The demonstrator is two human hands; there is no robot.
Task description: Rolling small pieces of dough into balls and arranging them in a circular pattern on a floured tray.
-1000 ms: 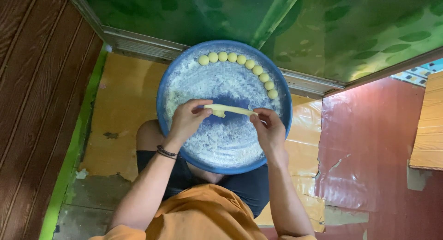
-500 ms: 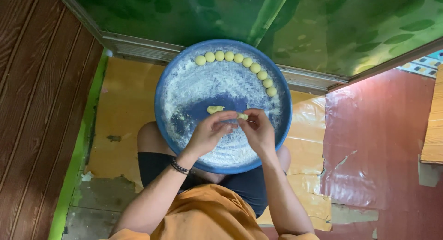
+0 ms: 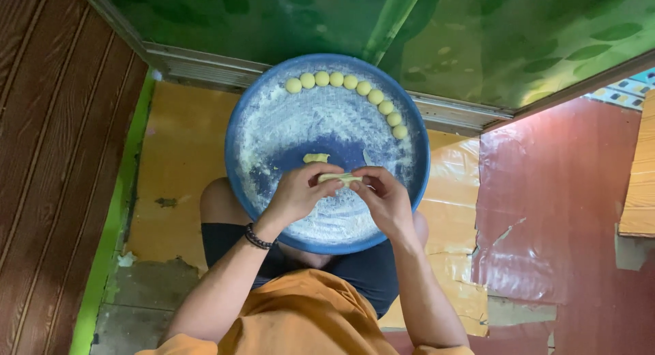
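Nearest the camera: orange shirt (image 3: pixel 300 321), dark shorts, bare knees under the tray. A black bead bracelet (image 3: pixel 258 238) sits on the left wrist.

Both hands meet over the tray's near half. Left hand (image 3: pixel 299 191) and right hand (image 3: pixel 385 198) each pinch one end of a short pale dough strip (image 3: pixel 339 178), fingers curled narrow around it, thumbs on top. Strip is lifted just above the floured surface, held between the two hands; can't tell if it touches the tray.

Just beyond the fingers, a small dough bit (image 3: pixel 315 158) lies loose on the flour, apart from the strip.

Round blue tray (image 3: pixel 239 123) is dusted white w/ flour, most of it bare.

Far rim: nine small dough balls (image 3: pixel 355 82) lined in an arc, touching or nearly so, from top centre round to the right.

Progress, judging by layout: approx nine pcs shaped & parked; strip in hand plus loose bit not yet rolled. The row covers only part of the rim.

Beyond the tray: a metal door sill and green patterned panel (image 3: pixel 477 34).
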